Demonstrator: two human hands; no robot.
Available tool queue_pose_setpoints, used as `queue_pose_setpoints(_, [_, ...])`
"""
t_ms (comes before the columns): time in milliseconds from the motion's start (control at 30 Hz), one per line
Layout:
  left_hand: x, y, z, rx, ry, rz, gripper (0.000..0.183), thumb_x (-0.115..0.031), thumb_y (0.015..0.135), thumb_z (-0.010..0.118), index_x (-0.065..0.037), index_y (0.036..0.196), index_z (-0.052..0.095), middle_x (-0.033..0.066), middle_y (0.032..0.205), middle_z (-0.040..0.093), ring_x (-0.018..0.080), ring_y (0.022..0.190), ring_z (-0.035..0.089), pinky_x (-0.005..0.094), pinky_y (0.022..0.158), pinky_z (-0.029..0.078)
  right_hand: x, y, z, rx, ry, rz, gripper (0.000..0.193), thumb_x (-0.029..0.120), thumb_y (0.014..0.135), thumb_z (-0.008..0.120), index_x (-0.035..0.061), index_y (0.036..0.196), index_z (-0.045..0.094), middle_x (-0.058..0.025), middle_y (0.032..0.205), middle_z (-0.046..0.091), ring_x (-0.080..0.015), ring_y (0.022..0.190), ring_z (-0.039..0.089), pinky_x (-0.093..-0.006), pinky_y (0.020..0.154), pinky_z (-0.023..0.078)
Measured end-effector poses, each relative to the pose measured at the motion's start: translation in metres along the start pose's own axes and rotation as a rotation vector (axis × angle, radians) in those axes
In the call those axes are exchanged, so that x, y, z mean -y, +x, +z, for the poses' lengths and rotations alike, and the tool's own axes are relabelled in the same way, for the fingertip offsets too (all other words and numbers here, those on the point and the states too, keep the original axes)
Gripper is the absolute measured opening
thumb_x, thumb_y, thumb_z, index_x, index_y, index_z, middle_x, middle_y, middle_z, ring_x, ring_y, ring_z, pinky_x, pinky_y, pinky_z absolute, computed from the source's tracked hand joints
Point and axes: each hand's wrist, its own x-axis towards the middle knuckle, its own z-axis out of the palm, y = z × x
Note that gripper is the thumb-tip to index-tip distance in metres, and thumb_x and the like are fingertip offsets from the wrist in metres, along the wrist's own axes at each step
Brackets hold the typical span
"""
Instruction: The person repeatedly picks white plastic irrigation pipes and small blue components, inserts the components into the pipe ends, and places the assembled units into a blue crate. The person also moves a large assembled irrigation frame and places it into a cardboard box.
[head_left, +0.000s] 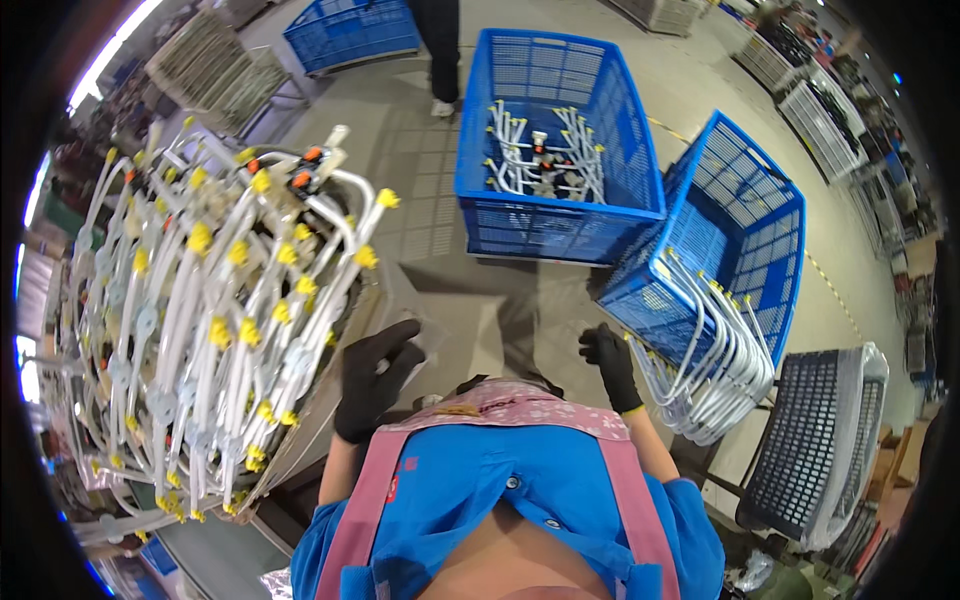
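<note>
My left hand [376, 380], in a black glove, is beside a large heap of white bent tubes [225, 300] with yellow end caps. Its fingers are partly bent and apart, and no held thing shows between them. A translucent plastic sheet [408, 300] hangs by its fingertips at the heap's edge; whether they touch it I cannot tell. To the right, my right hand [612, 366], also black-gloved, is held in the air with loosely spread fingers, nothing visible in it. Nearest to it is a bundle of white bent tubes [705, 375] hooked over the rim of a blue crate [790, 250].
Ahead stands a larger blue crate [560, 230] with white tubes and dark fittings inside. A third blue crate [350, 35] is at the far left, near a person's dark-trousered leg [446, 60]. At the right is a black mesh crate [800, 440] with plastic wrap.
</note>
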Motion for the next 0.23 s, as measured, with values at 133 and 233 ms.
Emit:
queue_pose_setpoints(133, [0.023, 0.063, 0.088, 0.195, 0.008, 0.028, 0.029, -0.012, 0.083, 0.069, -0.007, 0.111, 0.066, 0.0139, 0.081, 0.071, 0.0198, 0.065, 0.068, 0.0301, 0.060, 0.051, -0.013, -0.013, -0.070, -0.091, -0.011, 0.061, 0.045, 0.042, 0.098, 0.048, 0.0003, 0.102, 0.065, -0.0086, 0.091, 0.068, -0.0149, 0.073, 0.064, -0.0261, 0.062, 0.047])
queue_pose_setpoints(233, [0.038, 0.108, 0.128, 0.275, 0.004, 0.046, 0.030, -0.013, 0.085, 0.067, -0.008, 0.115, 0.065, 0.0152, 0.086, 0.071, 0.0236, 0.074, 0.070, 0.0324, 0.064, 0.053, -0.017, 0.002, -0.096, -0.130, -0.064, 0.053, 0.045, 0.043, 0.097, 0.049, 0.0006, 0.106, 0.063, -0.0081, 0.092, 0.068, -0.0158, 0.074, 0.064, -0.0262, 0.063, 0.047])
